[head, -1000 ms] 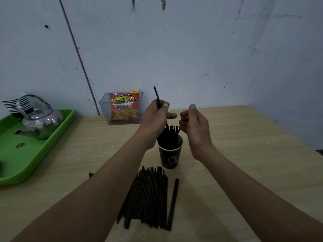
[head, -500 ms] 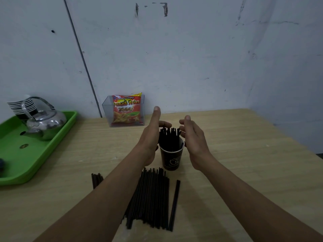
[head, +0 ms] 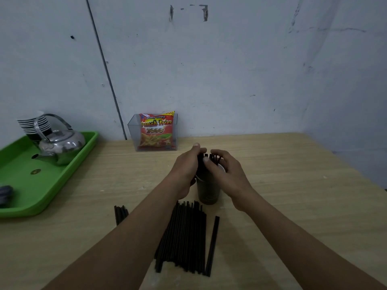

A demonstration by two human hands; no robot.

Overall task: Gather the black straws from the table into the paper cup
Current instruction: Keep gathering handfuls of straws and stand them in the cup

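Observation:
A dark paper cup (head: 208, 191) stands upright mid-table with a bunch of black straws (head: 209, 159) sticking out of its top. My left hand (head: 185, 166) and my right hand (head: 225, 170) are cupped round that bunch from either side, fingers curled against the straws. In front of the cup a pile of black straws (head: 184, 235) lies flat, with one single straw (head: 212, 245) apart on its right. A few more straws (head: 120, 213) peek out left of my left forearm.
A green tray (head: 69, 170) at the left holds a metal kettle (head: 60, 145) and stacked cups (head: 31, 124). A clear box with a red snack bag (head: 156, 130) stands against the wall behind the cup.
My left hand lowered its single straw into the cup and let it go. Both hands then closed in round the straws standing in the cup.

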